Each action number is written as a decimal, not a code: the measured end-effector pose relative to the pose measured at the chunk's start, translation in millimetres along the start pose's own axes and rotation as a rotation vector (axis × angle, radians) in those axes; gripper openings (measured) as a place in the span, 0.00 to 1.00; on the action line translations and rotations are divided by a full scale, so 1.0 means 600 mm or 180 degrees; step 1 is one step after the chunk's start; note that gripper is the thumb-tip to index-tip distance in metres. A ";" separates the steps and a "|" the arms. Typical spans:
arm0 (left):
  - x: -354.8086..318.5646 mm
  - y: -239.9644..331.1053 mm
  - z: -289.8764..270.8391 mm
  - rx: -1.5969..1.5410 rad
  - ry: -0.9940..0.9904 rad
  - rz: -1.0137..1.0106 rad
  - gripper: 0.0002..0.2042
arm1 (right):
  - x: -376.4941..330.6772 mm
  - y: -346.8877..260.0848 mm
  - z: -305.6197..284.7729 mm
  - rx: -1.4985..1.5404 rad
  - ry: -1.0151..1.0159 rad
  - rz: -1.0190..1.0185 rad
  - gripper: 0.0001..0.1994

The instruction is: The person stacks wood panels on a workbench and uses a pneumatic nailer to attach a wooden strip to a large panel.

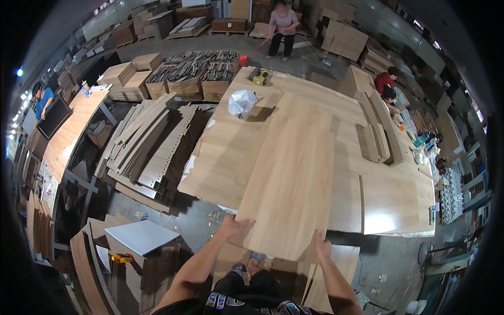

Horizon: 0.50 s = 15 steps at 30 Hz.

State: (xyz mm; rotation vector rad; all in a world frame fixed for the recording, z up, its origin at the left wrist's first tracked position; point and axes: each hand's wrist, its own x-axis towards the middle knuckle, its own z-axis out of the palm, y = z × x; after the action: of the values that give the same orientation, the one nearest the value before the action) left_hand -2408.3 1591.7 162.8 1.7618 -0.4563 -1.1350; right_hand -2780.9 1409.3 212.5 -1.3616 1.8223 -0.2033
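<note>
A long light-wood board stretches away from me over the large wooden worktable, its near end beyond the table's front edge. My left hand is closed on the board's near left corner, thumb on top. At the near right edge my right hand grips the same board, its fingers mostly hidden beneath or behind it. Toward the table's far left lie a clear plastic bag and a yellow-and-black power tool.
Stacked narrow panels stand on the table's right side, near a flat panel. Piled boards lie left of the table. A white panel and yellow tool are lower left. A person stands beyond; others work at both sides.
</note>
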 end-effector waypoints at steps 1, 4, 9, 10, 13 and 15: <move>0.049 0.027 0.014 0.0068 0.0060 0.0207 0.34 | 0.056 -0.003 0.008 0.0359 0.0026 -0.0275 0.52; 0.154 0.147 0.038 0.0594 0.0024 0.0064 0.34 | 0.171 -0.072 0.007 0.0035 0.0071 -0.0187 0.54; 0.335 0.189 0.013 0.0389 0.0017 0.0466 0.29 | 0.281 -0.212 0.045 0.0074 -0.0247 -0.0226 0.56; 0.355 0.209 0.014 0.0390 -0.0021 0.0320 0.28 | 0.306 -0.216 0.057 0.0239 -0.0192 -0.0314 0.56; 0.410 0.223 -0.009 0.0276 -0.0203 0.0476 0.26 | 0.386 -0.216 0.097 0.0206 -0.0275 -0.0386 0.54; 0.446 0.244 0.000 0.0392 -0.0348 0.0528 0.27 | 0.419 -0.214 0.080 0.0094 -0.0267 -0.0356 0.53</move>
State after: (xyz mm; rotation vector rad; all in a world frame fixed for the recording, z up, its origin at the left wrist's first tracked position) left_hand -2249.6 1331.4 157.8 1.7367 -0.7389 -1.1082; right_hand -2671.9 1159.5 124.7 -1.4314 1.6697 -0.2275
